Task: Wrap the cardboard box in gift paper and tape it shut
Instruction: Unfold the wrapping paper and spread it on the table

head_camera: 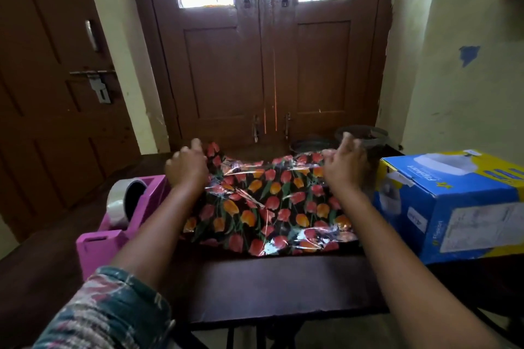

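Observation:
A glossy sheet of gift paper (266, 201), black with red and orange tulips, lies crumpled across the middle of the dark table (278, 286). My left hand (185, 167) pinches the paper's far left corner. My right hand (344, 166) is at the far right edge of the sheet with curled fingers; whether it holds the paper is unclear. A blue and yellow cardboard box (453, 207) sits on the table just right of the paper. A pink tape dispenser (124, 215) with a roll of clear tape stands at the left.
A brown double door (263, 65) stands right behind the table, with another door at the left. Dark round containers (365, 136) sit on the floor beyond the table's far right. The yellow wall is on the right.

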A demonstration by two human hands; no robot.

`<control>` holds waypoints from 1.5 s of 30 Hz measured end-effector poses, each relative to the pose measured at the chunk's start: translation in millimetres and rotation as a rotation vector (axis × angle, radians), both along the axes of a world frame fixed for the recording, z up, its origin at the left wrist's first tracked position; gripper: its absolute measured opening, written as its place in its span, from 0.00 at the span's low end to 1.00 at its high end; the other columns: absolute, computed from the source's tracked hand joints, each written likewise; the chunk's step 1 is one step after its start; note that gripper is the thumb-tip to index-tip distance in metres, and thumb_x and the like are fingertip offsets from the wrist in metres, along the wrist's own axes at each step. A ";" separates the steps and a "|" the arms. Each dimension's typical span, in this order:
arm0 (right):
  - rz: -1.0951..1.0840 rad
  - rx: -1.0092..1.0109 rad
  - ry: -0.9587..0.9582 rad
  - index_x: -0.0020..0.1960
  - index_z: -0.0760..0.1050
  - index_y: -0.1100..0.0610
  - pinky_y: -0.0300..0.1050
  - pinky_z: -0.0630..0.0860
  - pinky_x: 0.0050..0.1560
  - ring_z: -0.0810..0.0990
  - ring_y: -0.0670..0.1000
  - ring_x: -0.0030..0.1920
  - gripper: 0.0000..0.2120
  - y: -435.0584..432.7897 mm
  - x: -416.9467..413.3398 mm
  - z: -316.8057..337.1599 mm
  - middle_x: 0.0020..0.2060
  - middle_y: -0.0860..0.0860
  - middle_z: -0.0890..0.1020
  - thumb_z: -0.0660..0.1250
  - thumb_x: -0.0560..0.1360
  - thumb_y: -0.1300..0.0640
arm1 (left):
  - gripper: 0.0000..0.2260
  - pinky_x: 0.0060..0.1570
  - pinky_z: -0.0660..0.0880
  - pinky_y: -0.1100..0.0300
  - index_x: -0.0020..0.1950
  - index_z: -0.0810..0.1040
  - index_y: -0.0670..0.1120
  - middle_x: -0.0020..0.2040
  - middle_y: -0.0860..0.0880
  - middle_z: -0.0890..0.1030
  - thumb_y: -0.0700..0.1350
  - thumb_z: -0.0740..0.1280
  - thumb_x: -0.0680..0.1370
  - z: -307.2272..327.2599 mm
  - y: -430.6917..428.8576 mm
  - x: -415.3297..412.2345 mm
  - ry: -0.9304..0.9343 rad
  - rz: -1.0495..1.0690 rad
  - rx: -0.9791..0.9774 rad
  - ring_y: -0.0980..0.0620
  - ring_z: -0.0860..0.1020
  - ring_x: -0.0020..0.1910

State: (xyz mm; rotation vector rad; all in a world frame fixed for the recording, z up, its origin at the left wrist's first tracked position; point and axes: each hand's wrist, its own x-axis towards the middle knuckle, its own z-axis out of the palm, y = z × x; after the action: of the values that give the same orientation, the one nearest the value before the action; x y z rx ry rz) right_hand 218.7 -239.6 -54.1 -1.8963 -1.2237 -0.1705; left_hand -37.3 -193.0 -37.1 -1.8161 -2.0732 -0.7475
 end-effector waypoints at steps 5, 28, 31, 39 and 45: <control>0.408 -0.241 -0.359 0.76 0.51 0.52 0.53 0.46 0.73 0.49 0.54 0.75 0.26 0.7 -31.5 -29.1 0.76 0.54 0.53 0.50 0.81 0.46 | 0.13 0.39 0.73 0.53 0.60 0.74 0.43 0.49 0.41 0.77 0.36 0.61 0.76 -11.4 0.0 15.9 0.340 -0.205 0.290 0.43 0.78 0.44; 0.598 -0.852 -0.387 0.76 0.41 0.45 0.56 0.35 0.72 0.38 0.53 0.76 0.33 -2.2 -33.0 -57.1 0.76 0.51 0.42 0.43 0.76 0.32 | 0.31 0.73 0.52 0.47 0.77 0.53 0.54 0.78 0.49 0.51 0.65 0.54 0.77 -68.7 5.8 15.0 0.055 -0.513 -0.818 0.45 0.52 0.76; 0.588 -0.908 -0.394 0.76 0.42 0.44 0.57 0.35 0.72 0.39 0.56 0.76 0.32 0.7 -35.8 -48.2 0.76 0.51 0.42 0.45 0.77 0.34 | 0.21 0.54 0.71 0.57 0.65 0.73 0.47 0.63 0.45 0.76 0.58 0.61 0.78 -50.3 10.4 18.9 -0.217 -0.469 -0.683 0.48 0.76 0.56; 0.688 -0.802 -0.435 0.76 0.43 0.44 0.56 0.36 0.72 0.40 0.54 0.76 0.30 3.6 -65.0 -61.6 0.76 0.51 0.42 0.44 0.78 0.35 | 0.09 0.46 0.73 0.56 0.53 0.80 0.43 0.54 0.42 0.81 0.44 0.65 0.76 -57.6 55.9 -9.6 -0.344 -0.055 -0.405 0.43 0.79 0.53; 0.668 -0.784 -0.440 0.76 0.43 0.44 0.57 0.36 0.72 0.40 0.54 0.76 0.30 8.4 -64.9 -65.3 0.76 0.51 0.43 0.44 0.78 0.35 | 0.14 0.56 0.75 0.52 0.51 0.81 0.45 0.53 0.45 0.82 0.47 0.76 0.68 -56.1 75.6 -5.7 -0.537 -0.030 -0.361 0.45 0.78 0.54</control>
State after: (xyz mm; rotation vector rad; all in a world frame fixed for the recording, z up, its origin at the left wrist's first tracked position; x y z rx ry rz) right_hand 153.8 -231.2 -119.4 -1.9862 -2.4198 0.3170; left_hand -43.1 -117.4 -93.2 -1.9945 -2.6697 -1.0124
